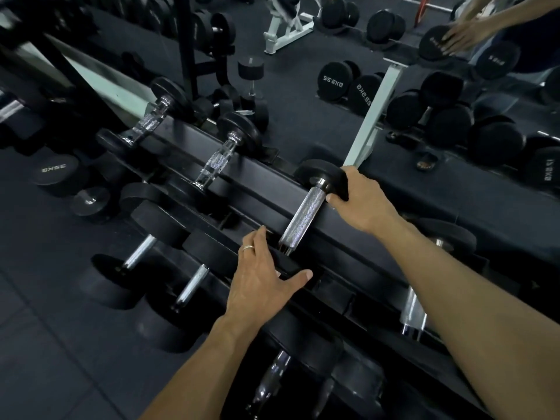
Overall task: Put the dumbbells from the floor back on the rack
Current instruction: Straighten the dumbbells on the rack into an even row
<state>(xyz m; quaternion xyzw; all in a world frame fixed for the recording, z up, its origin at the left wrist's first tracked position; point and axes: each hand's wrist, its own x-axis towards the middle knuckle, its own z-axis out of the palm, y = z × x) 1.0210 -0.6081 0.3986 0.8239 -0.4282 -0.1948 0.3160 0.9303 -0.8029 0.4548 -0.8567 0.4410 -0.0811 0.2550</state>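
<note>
Gym rack [378,207] top tier: dumbbell [303,216] axis runs front-to-back; right hand [363,204] grips far head, left hand [263,280] flat, fingers spread, on near head.

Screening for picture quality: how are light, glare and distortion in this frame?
Head view: dim and bluish; glare on the knurled chrome handle of the black rubber dumbbell; left hand and right hand sharp; wide-angle bending tilts the black steel rack; far corners soft.
</note>
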